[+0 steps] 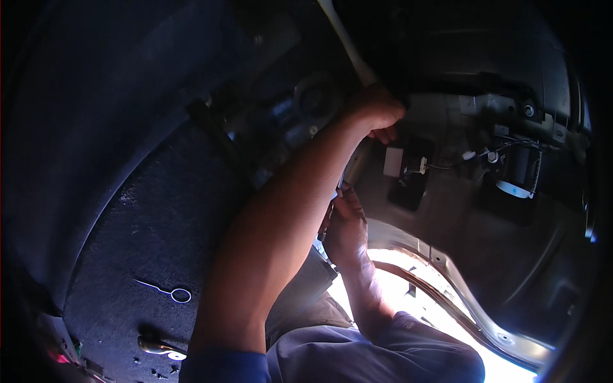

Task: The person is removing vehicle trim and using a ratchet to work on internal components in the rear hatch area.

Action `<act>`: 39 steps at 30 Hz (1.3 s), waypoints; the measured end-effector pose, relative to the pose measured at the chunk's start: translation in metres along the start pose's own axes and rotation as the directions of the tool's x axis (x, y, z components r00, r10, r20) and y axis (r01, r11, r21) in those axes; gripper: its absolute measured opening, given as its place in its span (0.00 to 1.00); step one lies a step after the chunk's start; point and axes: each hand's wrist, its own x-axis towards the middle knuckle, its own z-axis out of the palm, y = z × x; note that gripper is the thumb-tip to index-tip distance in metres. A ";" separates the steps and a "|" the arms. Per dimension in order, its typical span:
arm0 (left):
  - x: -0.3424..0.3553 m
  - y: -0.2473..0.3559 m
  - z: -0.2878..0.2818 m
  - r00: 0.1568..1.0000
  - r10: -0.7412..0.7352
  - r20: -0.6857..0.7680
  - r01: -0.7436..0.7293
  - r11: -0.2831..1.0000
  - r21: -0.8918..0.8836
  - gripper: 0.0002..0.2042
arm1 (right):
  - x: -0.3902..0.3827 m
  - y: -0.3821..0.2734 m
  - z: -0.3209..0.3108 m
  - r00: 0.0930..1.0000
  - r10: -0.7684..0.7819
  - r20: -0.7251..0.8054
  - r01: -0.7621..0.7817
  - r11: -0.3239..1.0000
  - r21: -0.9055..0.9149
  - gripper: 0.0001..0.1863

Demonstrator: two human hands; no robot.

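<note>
My left arm reaches up across the middle. Its hand (pixel 377 112) is closed with curled fingers where a long pale strip (pixel 347 45) comes down from above. What lies inside that grip is hidden. Lower down, beyond the left forearm, my right hand (pixel 347 223) is closed, its fingertips pinching a thin, light-coloured piece (pixel 341 181). The forearm partly covers this piece, so its kind does not show. Both hands are beside the bare metal inner wall (pixel 460 210) of a vehicle.
A metal ring-ended tool (pixel 181 295) lies on the dark carpet (pixel 153 236). Nearer are a screwdriver-like handle (pixel 153 346) and several small fasteners (pixel 156 374). On the wall at right are a cylindrical unit (pixel 520 169), a white connector (pixel 423 165) with wires, and a bright curved opening (pixel 415 281).
</note>
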 end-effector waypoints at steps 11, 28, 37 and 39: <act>0.020 -0.023 0.038 0.939 0.261 -0.225 -0.086 0.809 0.581 0.14 | -0.009 0.001 0.010 0.988 0.074 -0.136 -0.103 0.969 -0.223 0.21; 0.005 -0.013 0.009 0.955 -0.147 -0.257 -0.013 0.845 -0.534 0.09 | 0.016 -0.020 -0.008 0.976 -0.197 -0.096 0.190 0.979 -0.079 0.12; 0.012 -0.017 -0.005 0.962 -0.123 -0.242 -0.004 0.884 -0.468 0.08 | 0.034 -0.026 -0.007 0.978 -0.156 -0.137 0.155 0.988 -0.021 0.11; 0.011 -0.017 -0.004 0.961 -0.111 -0.254 -0.017 0.892 -0.453 0.08 | 0.034 -0.027 -0.008 0.979 -0.165 -0.123 0.160 0.986 -0.047 0.10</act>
